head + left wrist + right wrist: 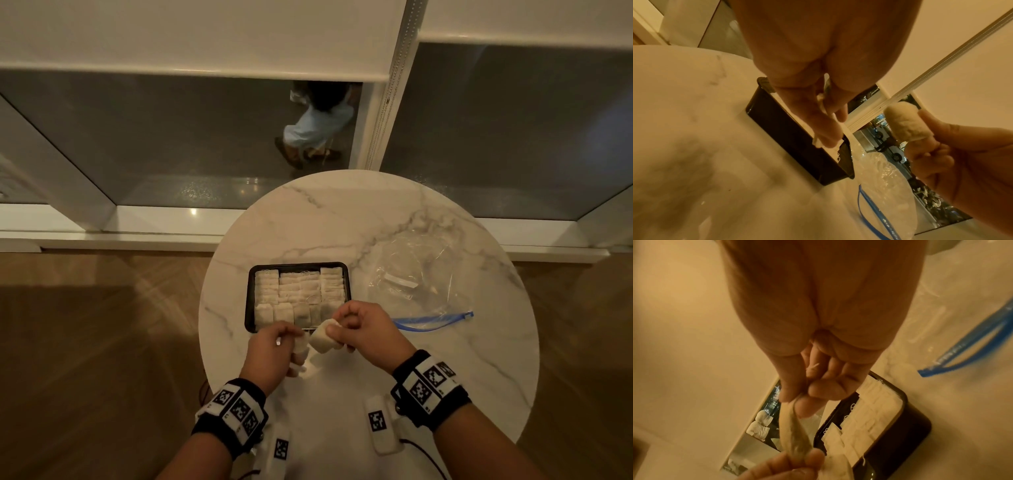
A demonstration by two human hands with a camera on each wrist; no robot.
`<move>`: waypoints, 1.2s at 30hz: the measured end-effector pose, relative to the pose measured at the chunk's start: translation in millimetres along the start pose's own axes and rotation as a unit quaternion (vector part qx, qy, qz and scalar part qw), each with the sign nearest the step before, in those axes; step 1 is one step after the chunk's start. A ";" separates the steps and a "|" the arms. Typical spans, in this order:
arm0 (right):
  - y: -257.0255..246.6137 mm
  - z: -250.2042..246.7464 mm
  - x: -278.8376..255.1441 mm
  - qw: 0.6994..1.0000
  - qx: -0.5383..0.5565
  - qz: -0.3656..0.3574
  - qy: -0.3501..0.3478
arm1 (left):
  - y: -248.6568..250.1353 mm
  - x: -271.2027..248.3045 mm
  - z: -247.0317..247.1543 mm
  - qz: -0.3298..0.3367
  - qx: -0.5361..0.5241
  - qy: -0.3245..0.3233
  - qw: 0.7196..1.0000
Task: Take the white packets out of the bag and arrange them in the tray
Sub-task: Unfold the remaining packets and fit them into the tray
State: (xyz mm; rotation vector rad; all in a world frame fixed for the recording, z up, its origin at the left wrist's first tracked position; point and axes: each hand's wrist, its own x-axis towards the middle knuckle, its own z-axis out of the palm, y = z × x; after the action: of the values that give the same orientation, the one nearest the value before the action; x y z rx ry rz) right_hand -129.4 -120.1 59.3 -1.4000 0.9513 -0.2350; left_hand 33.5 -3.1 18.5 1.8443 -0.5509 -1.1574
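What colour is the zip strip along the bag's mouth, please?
Blue, on the clear bag; its zip strip shows best in the head view.

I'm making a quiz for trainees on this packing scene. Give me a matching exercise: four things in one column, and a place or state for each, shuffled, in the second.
Things:
1. black rectangular plastic tray
2. clear plastic zip bag with blue seal
3. left hand
4. right hand

Places or states:
A. lies flattened on the round marble table, right of the tray
B. pinches a small white packet near the tray's front edge
C. nearly filled with rows of white packets
D. grips a folded white packet

Pairs: 1-C, 2-A, 3-B, 4-D
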 end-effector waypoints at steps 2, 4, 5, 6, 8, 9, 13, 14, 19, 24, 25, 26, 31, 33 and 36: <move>-6.1 3.5 2.7 0.999 -0.038 0.000 -0.012 | 4.8 0.2 0.4 0.004 -0.014 -0.048 0.999; -11.5 6.9 5.1 0.999 -0.050 0.000 -0.015 | 8.3 -1.0 -0.1 0.016 -0.042 -0.102 0.994; -13.2 7.9 6.2 0.999 -0.046 0.000 -0.015 | 9.1 -1.6 -0.1 0.027 -0.044 -0.126 0.991; -15.1 8.7 6.8 0.999 -0.039 -0.003 -0.017 | 9.1 -2.0 -0.5 0.049 -0.032 -0.146 0.988; -18.2 9.5 7.0 0.999 -0.027 -0.009 -0.029 | 10.0 -3.2 -1.1 0.114 0.005 -0.158 0.981; -19.3 10.0 6.4 0.999 -0.019 -0.011 -0.034 | 10.2 -3.4 -2.1 0.141 0.016 -0.150 0.978; -18.0 11.4 4.0 0.995 -0.079 -0.062 -0.011 | 11.4 -3.6 -7.4 0.175 0.018 -0.120 0.977; -17.8 11.8 3.5 0.991 -0.112 -0.073 -0.001 | 11.9 -3.7 -8.0 0.175 0.019 -0.122 0.977; -17.0 12.7 7.0 0.986 -0.147 -0.080 -0.001 | 14.1 0.4 -6.8 0.174 0.047 -0.140 0.974; -14.2 11.9 15.1 0.984 -0.155 -0.078 0.041 | 13.6 -0.1 -9.0 0.162 0.055 -0.124 0.977; -14.0 12.9 15.9 0.984 -0.150 -0.079 0.046 | 12.5 -0.1 -9.8 0.159 0.057 -0.120 0.978; -13.4 14.2 16.3 0.986 -0.142 -0.079 0.047 | 12.0 -0.5 -10.7 0.158 0.058 -0.118 0.979; -8.9 22.0 14.4 0.989 -0.123 -0.077 0.027 | 14.0 -3.5 -12.9 0.171 0.039 -0.115 0.978; -8.2 23.9 14.8 0.990 -0.115 -0.080 0.016 | 12.7 -3.6 -12.8 0.168 0.021 -0.122 0.978; -10.4 25.5 14.5 0.991 -0.101 -0.084 -0.001 | 11.1 -4.5 -13.0 0.158 0.013 -0.125 0.979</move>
State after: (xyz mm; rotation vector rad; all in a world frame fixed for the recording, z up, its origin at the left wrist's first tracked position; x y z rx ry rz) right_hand -98.9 -113.3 59.6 -1.6688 0.8734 -0.2683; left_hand 43.7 0.0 32.6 1.5689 -0.9699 -1.1716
